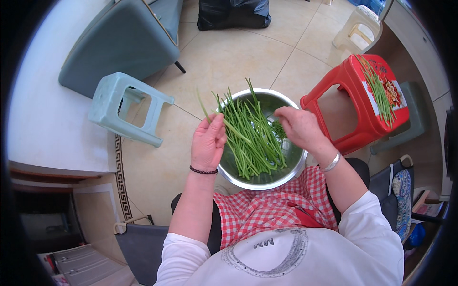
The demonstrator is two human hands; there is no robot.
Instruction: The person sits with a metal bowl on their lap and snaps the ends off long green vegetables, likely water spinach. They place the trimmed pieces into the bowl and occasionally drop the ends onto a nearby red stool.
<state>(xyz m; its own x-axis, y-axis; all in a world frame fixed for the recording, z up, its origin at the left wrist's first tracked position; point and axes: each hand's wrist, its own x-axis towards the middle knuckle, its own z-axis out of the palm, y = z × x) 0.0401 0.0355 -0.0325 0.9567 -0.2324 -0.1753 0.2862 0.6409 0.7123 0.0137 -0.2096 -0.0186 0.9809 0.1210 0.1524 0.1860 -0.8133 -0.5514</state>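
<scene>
My left hand (208,139) is closed around one long, pale green stem (203,106), pinched between thumb and fingers at the bowl's left side. The stem slants up past the fingertips and down over the pile. Many thin green stems (248,138), like garlic scapes, lie in the steel bowl (272,179) in front of my lap. My right hand (301,126) hovers above the bowl's right rim, its fingers curled together; whatever they hold, if anything, is hidden. Below those fingers, short green bits (278,129) sit in a small heap inside the bowl.
A red stool (334,78) at the right carries a few more green stems (379,90). At the left stands a pale blue stool (107,107), near a grey-blue sofa (126,45). A black plastic bag (234,14) lies on the tiles ahead. A checked apron (267,209) covers my lap.
</scene>
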